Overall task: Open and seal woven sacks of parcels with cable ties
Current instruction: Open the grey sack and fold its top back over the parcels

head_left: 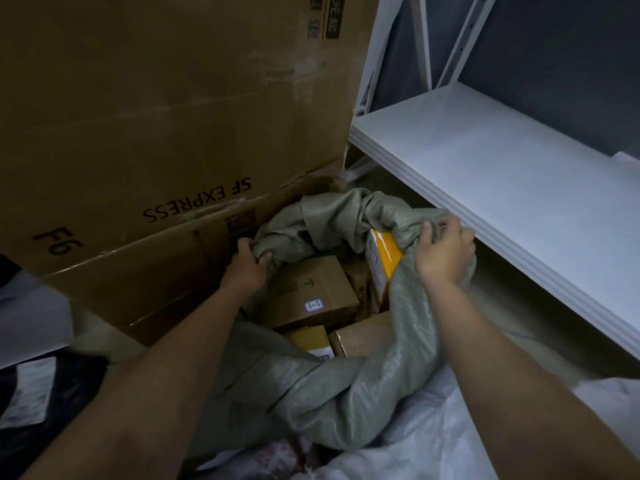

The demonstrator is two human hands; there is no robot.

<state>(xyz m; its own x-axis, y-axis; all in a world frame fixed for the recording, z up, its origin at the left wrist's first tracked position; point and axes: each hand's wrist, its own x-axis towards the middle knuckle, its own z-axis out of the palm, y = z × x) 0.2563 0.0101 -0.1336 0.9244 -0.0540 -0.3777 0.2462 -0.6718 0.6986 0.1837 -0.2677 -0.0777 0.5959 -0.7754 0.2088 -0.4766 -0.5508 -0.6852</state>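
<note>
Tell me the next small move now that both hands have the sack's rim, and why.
Probably draw both hands together to bunch the mouth closed. The left hand and right hand grip opposite sides of the green woven sack, whose mouth gapes over the cardboard parcels. A yellow-edged box pokes up at the rim and may need pressing down first. No cable tie is visible.

Two hands work here: the left hand (246,265) and the right hand (443,251), each with a grip on the rim of one green woven sack (346,389). Between the two grips, four parcels show inside: three brown cartons (311,292) and one yellow-and-white box (382,261) just beside the right grip. Behind the left grip stand two big cardboard boxes (156,116). Beyond the right grip is one white shelf (485,161).
</note>
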